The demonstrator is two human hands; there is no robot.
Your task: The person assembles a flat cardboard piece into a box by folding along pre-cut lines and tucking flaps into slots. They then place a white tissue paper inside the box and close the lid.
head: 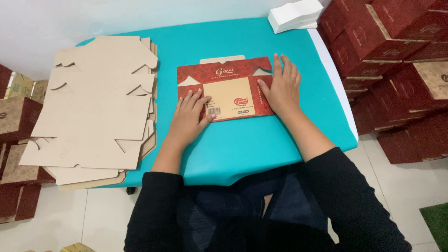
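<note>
A flat red and tan carton blank [228, 91] lies on the teal table [242, 144] in front of me, folded over on itself. My left hand [189, 116] rests palm down on its lower left corner, fingers spread. At the blank's right edge my right hand [282, 86] presses flat on the red panel. Neither hand grips anything; both just lie on the cardboard.
A tall stack of unfolded tan carton blanks [98, 107] covers the table's left side. White paper sheets [294, 15] sit at the far right corner. Assembled red boxes [396, 65] are piled on the right, more boxes [16, 121] on the left floor.
</note>
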